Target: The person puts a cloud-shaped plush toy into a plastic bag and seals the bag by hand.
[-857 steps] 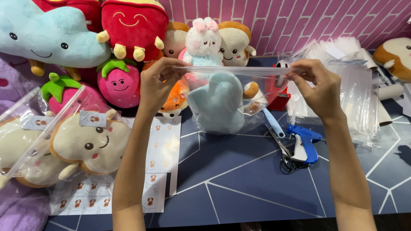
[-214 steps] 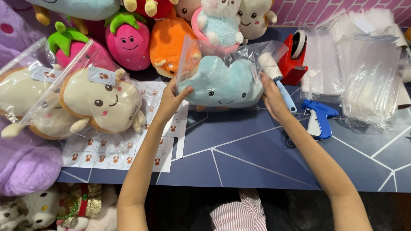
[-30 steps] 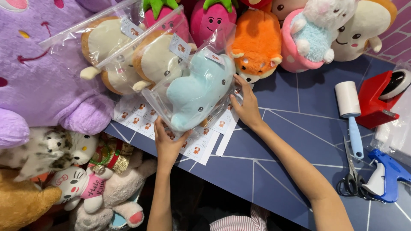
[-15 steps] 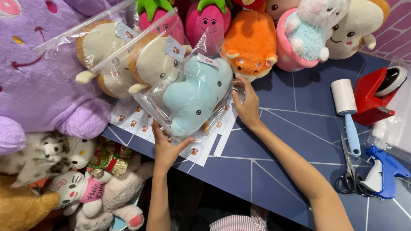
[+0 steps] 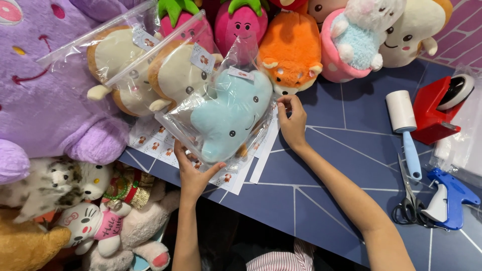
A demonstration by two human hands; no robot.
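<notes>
— Dark blue, that surface point(image 5: 321, 195) was, with pale lines across it and stuffed toys crowded along its far edge. What was in hand?

— A light blue plush toy point(image 5: 228, 118) with a small stitched face, sealed in a clear plastic bag point(image 5: 175, 120) bearing a little label. It lay tilted on sheets of stickers point(image 5: 150, 145), leaning against two bagged tan plush toys point(image 5: 145, 70).

— And the grip?

— The left hand point(image 5: 193, 175) was pinching the bag's lower edge, thumb on top. The right hand point(image 5: 292, 122) had its fingertips curled on the bag's right edge, not fully closed.

— Anything else nearby?

— A lint roller point(image 5: 404, 125), scissors point(image 5: 409, 206) and a blue tagging gun point(image 5: 449, 198) lay well apart to the right.
</notes>
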